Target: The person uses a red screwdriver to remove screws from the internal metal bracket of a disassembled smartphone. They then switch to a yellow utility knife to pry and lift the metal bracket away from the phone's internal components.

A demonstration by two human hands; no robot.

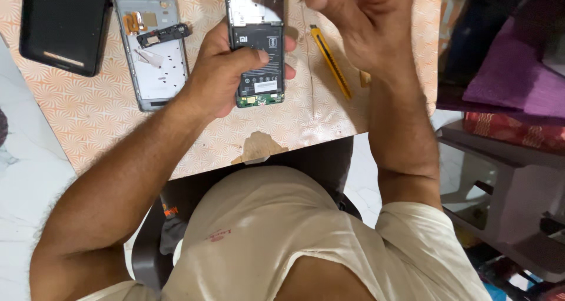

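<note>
Opened phone (257, 48) in left hand (220, 71), right hand (359, 27) just beside.

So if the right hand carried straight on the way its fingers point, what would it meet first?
Probably the top of the opened phone held by the left hand. The right hand has fingers curled toward it, though its height above the phone is unclear.

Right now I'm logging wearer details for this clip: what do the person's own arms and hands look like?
Both forearms are bare and hairy, with no gloves, watch or rings visible on the left hand or right hand. Short cream sleeves of a T-shirt end above the elbows.
</note>
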